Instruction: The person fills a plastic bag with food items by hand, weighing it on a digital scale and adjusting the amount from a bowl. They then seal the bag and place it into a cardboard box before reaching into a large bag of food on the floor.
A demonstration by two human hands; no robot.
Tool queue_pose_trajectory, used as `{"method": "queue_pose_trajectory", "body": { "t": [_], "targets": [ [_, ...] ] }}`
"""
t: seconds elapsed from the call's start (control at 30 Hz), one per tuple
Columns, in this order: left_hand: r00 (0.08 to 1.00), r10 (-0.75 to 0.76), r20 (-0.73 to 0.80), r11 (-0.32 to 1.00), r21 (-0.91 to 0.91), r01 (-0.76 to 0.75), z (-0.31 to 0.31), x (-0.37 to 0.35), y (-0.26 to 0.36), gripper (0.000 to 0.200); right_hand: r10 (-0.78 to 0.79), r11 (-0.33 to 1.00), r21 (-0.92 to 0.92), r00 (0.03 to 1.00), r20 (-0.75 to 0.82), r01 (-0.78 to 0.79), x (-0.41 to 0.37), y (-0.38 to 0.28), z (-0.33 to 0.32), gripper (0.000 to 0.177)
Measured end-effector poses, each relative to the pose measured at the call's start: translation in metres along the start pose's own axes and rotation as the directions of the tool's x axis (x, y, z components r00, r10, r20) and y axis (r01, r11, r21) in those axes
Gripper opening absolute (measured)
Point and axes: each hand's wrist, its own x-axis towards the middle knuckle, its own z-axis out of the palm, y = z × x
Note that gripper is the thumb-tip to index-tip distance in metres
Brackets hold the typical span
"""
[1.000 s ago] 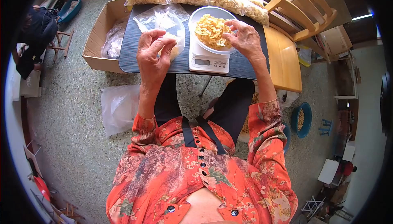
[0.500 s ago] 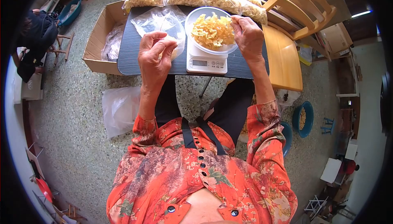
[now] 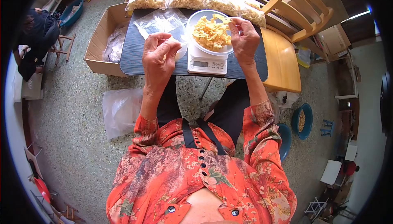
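On a white digital scale (image 3: 207,65) rests a clear round bowl (image 3: 189,26) heaped with yellow dried flakes (image 3: 209,33). My right hand (image 3: 245,40) is at the bowl's right rim, its thumb and fingertips pinched on a flake over the heap. My left hand (image 3: 159,56) is left of the scale with fingertips drawn together; whatever lies between them is too small to make out. Behind it, a clear plastic bag (image 3: 163,21) and another clear container lie on the dark table (image 3: 133,54).
Filled bags of flakes (image 3: 186,0) line the table's back edge. A cardboard box (image 3: 96,40) stands left, a wooden chair (image 3: 284,60) right. Blue basins (image 3: 302,132) and a plastic bag (image 3: 120,111) are on the floor. Another person (image 3: 39,31) sits at far left.
My right hand has shifted slightly left over the bowl, and a flake now sticks up by its fingertips. My left hand has moved slightly right.
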Motion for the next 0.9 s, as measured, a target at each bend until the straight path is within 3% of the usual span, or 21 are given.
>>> {"method": "queue_pose_trajectory", "body": {
  "t": [0.07, 0.1, 0.17, 0.23, 0.3, 0.33, 0.37, 0.43, 0.47, 0.6, 0.67, 0.7, 0.83, 0.9],
  "targets": [
    [1.0, -0.003, -0.006, 1.0, -0.008, 0.003, -0.001, -0.001, 0.0, 0.016, 0.388, 0.898, 0.207, 0.92, 0.049, -0.389, -0.001, -0.002, -0.001, 0.018],
    [1.0, -0.004, -0.008, 1.0, -0.01, 0.004, -0.001, -0.001, 0.0, 0.016, 0.385, 0.899, 0.206, 0.921, 0.049, -0.387, 0.0, 0.0, -0.002, 0.018],
    [1.0, -0.008, -0.015, 1.0, -0.023, 0.008, 0.0, -0.001, -0.001, 0.016, 0.526, 0.767, 0.404, 0.849, 0.048, -0.498, 0.004, 0.006, -0.003, 0.019],
    [1.0, -0.01, -0.012, 1.0, -0.029, 0.01, 0.0, -0.002, -0.002, 0.016, 0.537, 0.747, 0.449, 0.843, 0.029, -0.491, 0.011, 0.005, -0.005, 0.02],
    [1.0, -0.012, -0.009, 0.999, -0.033, 0.012, 0.001, -0.002, -0.002, 0.017, 0.627, 0.573, 0.63, 0.776, 0.074, -0.524, 0.016, 0.007, -0.007, 0.021],
    [1.0, -0.012, -0.003, 0.999, -0.037, 0.012, 0.002, -0.002, -0.002, 0.017, 0.666, 0.46, 0.674, 0.727, 0.168, -0.578, 0.017, 0.008, -0.01, 0.022],
    [1.0, -0.012, 0.002, 0.999, -0.039, 0.012, 0.001, -0.002, -0.002, 0.018, 0.664, 0.461, 0.674, 0.729, 0.169, -0.577, 0.018, 0.009, -0.009, 0.022],
    [0.999, -0.034, 0.027, 0.999, -0.03, 0.035, -0.001, -0.003, -0.001, 0.017, 0.797, 0.08, 0.689, 0.461, 0.39, -0.721, 0.013, 0.014, -0.005, 0.022],
    [0.997, -0.056, 0.057, 0.998, -0.022, 0.058, -0.001, -0.003, -0.001, 0.016, 0.792, 0.01, 0.698, 0.432, 0.432, -0.717, 0.011, 0.017, -0.005, 0.023],
    [0.998, -0.049, 0.039, 0.998, -0.036, 0.05, 0.001, -0.003, -0.003, 0.016, 0.788, -0.032, 0.694, 0.409, 0.461, -0.719, 0.019, -0.005, -0.009, 0.023],
    [1.0, -0.02, 0.017, 0.998, -0.053, 0.021, 0.003, -0.003, -0.004, 0.02, 0.725, 0.0, 0.73, 0.503, 0.471, -0.683, 0.023, -0.02, -0.01, 0.022],
    [1.0, -0.024, 0.013, 0.999, -0.045, 0.025, 0.002, -0.003, -0.003, 0.02, 0.72, -0.006, 0.728, 0.502, 0.479, -0.686, 0.027, -0.031, -0.011, 0.022],
    [0.996, -0.067, 0.051, 0.995, -0.066, 0.071, 0.002, -0.004, 0.001, 0.016, 0.613, 0.32, 0.727, 0.718, 0.331, -0.608, 0.026, -0.083, -0.006, 0.017],
    [1.0, 0.015, 0.019, 0.999, -0.041, -0.014, 0.002, -0.004, -0.001, 0.018, 0.584, 0.387, 0.651, 0.72, 0.375, -0.652, 0.019, -0.102, 0.003, 0.017]
  ]
}}
